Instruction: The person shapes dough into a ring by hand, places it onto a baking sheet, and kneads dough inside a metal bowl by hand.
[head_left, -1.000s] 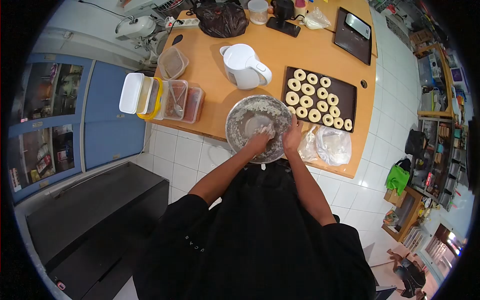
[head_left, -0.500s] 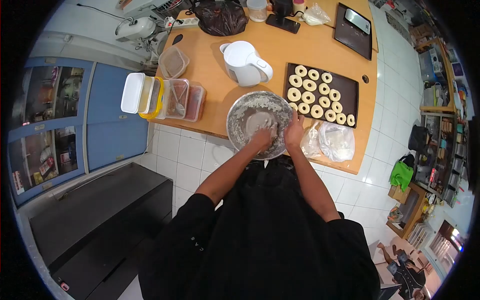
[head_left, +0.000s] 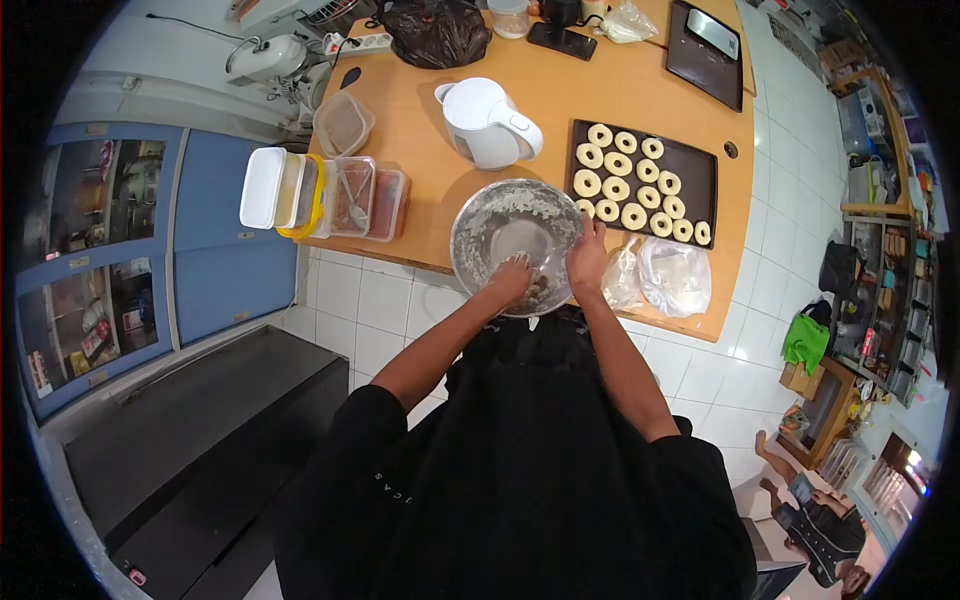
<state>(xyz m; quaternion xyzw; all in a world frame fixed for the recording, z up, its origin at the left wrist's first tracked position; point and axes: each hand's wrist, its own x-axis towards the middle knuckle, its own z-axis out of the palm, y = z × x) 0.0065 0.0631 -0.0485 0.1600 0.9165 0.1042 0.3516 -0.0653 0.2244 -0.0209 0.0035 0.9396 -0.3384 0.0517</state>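
Note:
A metal mixing bowl (head_left: 475,222) stands at the table's front edge, its inner wall smeared with pale dough. My left hand (head_left: 512,280) reaches down inside it, fingers curled and coated with dough. Sticky dough (head_left: 541,288) lies low in the bowl beside that hand; the hand partly hides it. At the bowl's right rim, my right hand (head_left: 587,262) is closed, thumb and fingers gripping the edge. To the right of the bowl is a dark baking tray (head_left: 700,170) bearing several ring-shaped dough pieces (head_left: 617,164).
A white electric kettle (head_left: 485,125) stands behind the bowl. Plastic containers (head_left: 355,200) line the left side. Plastic bags (head_left: 673,275) lie near the right front edge. Farther back are a black bag (head_left: 435,35), a phone (head_left: 562,41) and another tray (head_left: 690,75). Another person (head_left: 820,530) is at lower right.
My left hand has drawn toward me inside the bowl, baring more of its bottom, with the dough now nearer the front wall. My right hand keeps its grip on the rim.

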